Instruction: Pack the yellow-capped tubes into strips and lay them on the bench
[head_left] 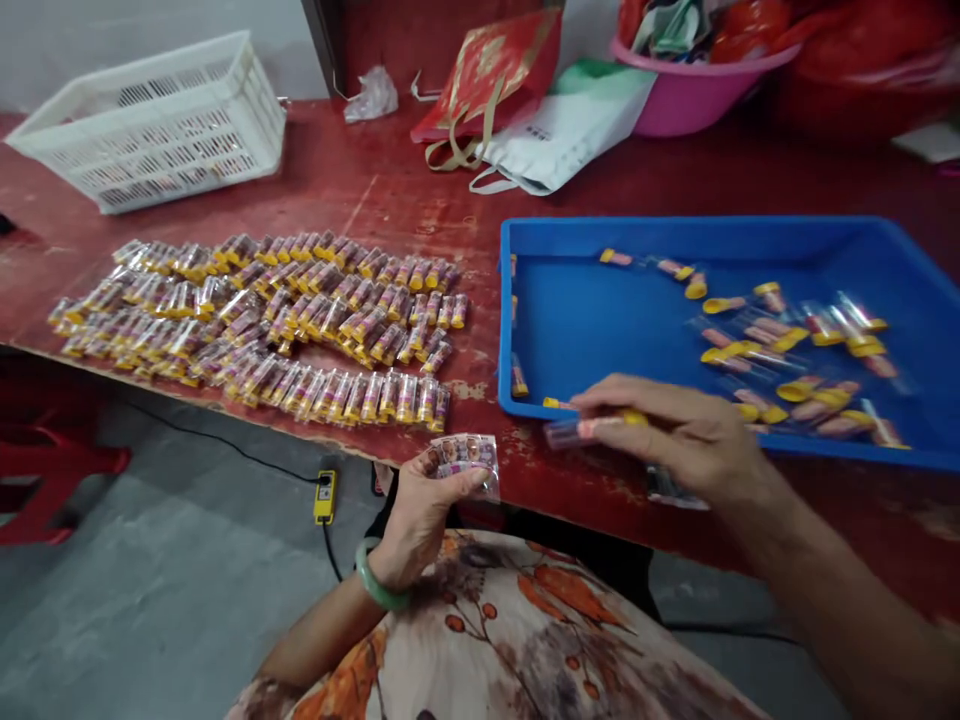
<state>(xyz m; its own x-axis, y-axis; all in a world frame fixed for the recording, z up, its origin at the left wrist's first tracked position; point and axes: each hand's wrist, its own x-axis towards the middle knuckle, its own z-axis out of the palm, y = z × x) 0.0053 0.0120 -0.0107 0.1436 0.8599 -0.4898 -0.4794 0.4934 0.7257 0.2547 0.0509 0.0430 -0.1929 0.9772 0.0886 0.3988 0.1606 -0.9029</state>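
My left hand (429, 500) pinches a small clear plastic bag (471, 458) printed with pictures, just off the table's front edge. A clear tube (581, 432) with a yellow cap and something pink inside is gripped by the fingers of my right hand (675, 430), slightly blurred, over the near rim of the blue tray (577, 330). Similar yellow-capped tubes (772, 330) lie scattered in that tray, mostly on its right side. Under my right wrist, a stack of clear bags (671, 488) sits partly hidden on the table.
Rows of bagged tubes (330, 310) cover the left of the red table (420, 215). Behind stand a white basket (172, 130), a red gift bag (499, 75), a white bag (562, 135) and a pink basin (682, 100). A yellow power strip (324, 497) rests on the floor.
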